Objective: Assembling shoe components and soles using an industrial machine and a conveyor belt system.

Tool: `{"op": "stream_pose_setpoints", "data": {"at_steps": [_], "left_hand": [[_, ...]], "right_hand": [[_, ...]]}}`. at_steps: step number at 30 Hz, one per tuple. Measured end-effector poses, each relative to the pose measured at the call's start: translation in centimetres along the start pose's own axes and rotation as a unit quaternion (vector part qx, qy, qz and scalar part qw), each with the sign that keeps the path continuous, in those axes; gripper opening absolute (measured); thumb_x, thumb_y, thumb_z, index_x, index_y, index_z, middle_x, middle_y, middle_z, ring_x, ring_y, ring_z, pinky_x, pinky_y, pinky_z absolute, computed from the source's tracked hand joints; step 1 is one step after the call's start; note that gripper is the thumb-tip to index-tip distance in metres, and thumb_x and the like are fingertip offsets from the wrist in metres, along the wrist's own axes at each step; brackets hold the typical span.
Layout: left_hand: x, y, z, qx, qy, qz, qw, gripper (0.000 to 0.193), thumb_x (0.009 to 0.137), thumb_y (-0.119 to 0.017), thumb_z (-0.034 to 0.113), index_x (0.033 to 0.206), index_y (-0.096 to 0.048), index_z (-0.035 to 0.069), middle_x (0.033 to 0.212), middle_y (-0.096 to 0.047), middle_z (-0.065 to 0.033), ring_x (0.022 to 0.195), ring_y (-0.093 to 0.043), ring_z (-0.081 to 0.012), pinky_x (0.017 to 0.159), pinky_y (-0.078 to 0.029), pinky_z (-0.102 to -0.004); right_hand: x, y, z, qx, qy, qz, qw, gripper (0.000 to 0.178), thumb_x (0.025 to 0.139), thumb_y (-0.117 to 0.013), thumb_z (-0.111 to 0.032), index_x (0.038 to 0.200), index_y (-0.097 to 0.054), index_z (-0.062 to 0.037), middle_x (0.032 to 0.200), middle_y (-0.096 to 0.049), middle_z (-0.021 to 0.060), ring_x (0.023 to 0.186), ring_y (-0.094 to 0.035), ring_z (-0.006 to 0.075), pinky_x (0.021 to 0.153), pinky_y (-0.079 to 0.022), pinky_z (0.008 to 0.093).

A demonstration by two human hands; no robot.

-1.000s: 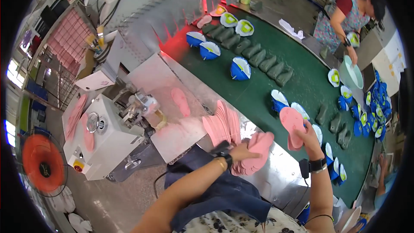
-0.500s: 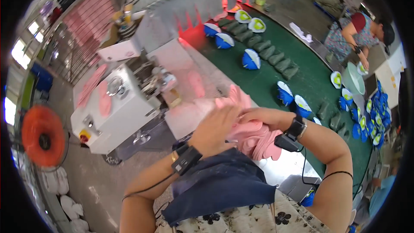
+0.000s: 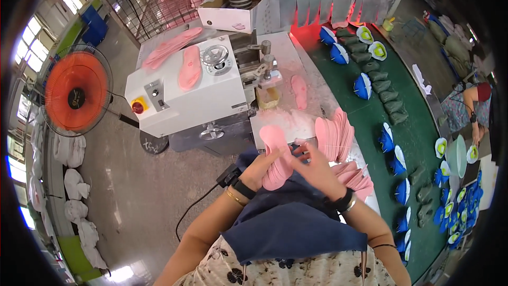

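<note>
My left hand (image 3: pixel 257 170) is wrapped round the lower part of a stack of pink insoles (image 3: pixel 274 151), held upright in front of my apron. Beside that stack, my right hand (image 3: pixel 321 172) has its fingers bent and apart, thumb side close to the insoles' edge; whether it touches them I cannot tell. A fanned row of pink insoles (image 3: pixel 335 135) stands on the work table past my right hand. More pink insoles (image 3: pixel 353 179) lie heaped nearer me, partly behind that hand. One single insole (image 3: pixel 299 92) rests flat further back on the table.
At left stands a white machine (image 3: pixel 185 100) with insoles on top and a box of brushes (image 3: pixel 235 13) behind. A green conveyor belt (image 3: pixel 352 87) at right carries blue-and-white shoe uppers (image 3: pixel 362 86) and dark green lumps. An orange fan (image 3: pixel 78 98) stands far left; a co-worker (image 3: pixel 471 108) bends at far right.
My hands have separated: the left now holds an upright insole stack, the right is beside it. The bunched insoles under my hands now stand as a fanned row and a heap. The view has shifted.
</note>
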State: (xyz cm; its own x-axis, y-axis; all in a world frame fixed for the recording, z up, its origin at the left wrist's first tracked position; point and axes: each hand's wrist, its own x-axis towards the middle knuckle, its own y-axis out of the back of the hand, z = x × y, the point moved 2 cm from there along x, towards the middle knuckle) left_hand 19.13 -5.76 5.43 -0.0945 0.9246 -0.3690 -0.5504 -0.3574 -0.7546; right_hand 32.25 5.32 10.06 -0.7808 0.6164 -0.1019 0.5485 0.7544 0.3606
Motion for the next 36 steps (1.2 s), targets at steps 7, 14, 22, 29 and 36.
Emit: {"op": "stream_pose_setpoints", "data": {"at_steps": [7,14,22,29,36], "left_hand": [[1.8,0.4,-0.1,0.243,-0.037,0.137,0.960,0.045,0.091,-0.065,0.031,0.119,-0.057,-0.003,0.107,-0.065,-0.0076,0.093,-0.063,-0.0134,0.079,-0.052,-0.0278],[4.6,-0.2,0.0,0.156,-0.001,0.105,0.982,0.043,0.093,-0.063,0.027,0.123,-0.055,-0.002,0.108,-0.065,-0.0059,0.095,-0.063,-0.0142,0.083,-0.051,-0.0285],[7.3,2.1,2.0,0.042,0.070,0.070,0.994,0.039,0.094,-0.060,0.025,0.123,-0.054,-0.001,0.108,-0.065,-0.0113,0.095,-0.066,-0.0197,0.083,-0.054,-0.0303],[8.0,2.2,3.9,-0.111,0.058,0.062,0.990,0.036,0.097,-0.052,0.024,0.120,-0.054,-0.004,0.103,-0.067,-0.0142,0.096,-0.067,-0.0242,0.084,-0.055,-0.0334],[6.8,0.4,4.1,-0.016,0.027,0.064,0.997,0.035,0.098,-0.048,0.020,0.123,-0.052,-0.004,0.109,-0.066,-0.0138,0.097,-0.066,-0.0254,0.087,-0.054,-0.0345]], "right_hand": [[0.5,-0.6,1.4,-0.039,0.027,0.015,0.999,0.062,0.079,-0.076,-0.022,0.129,-0.050,0.0023,0.096,-0.064,0.0082,0.083,-0.062,0.0155,0.074,-0.052,0.0280],[3.0,1.4,3.5,0.051,-0.054,0.046,0.996,0.044,0.079,-0.077,-0.021,0.113,-0.060,0.0027,0.089,-0.066,0.0061,0.077,-0.062,0.0124,0.070,-0.050,0.0251],[11.1,4.8,8.5,0.246,-0.144,0.041,0.958,0.017,0.085,-0.072,-0.010,0.099,-0.067,-0.0013,0.084,-0.066,-0.0012,0.074,-0.059,0.0054,0.069,-0.048,0.0207],[16.4,7.4,10.8,-0.099,0.000,0.180,0.979,0.027,0.086,-0.070,-0.020,0.101,-0.064,0.0011,0.092,-0.067,0.0101,0.079,-0.063,0.0159,0.071,-0.049,0.0261],[9.2,2.9,4.1,-0.027,0.002,0.005,1.000,0.036,0.086,-0.066,-0.014,0.118,-0.060,0.0004,0.094,-0.061,0.0122,0.078,-0.061,0.0221,0.067,-0.047,0.0303]]}}
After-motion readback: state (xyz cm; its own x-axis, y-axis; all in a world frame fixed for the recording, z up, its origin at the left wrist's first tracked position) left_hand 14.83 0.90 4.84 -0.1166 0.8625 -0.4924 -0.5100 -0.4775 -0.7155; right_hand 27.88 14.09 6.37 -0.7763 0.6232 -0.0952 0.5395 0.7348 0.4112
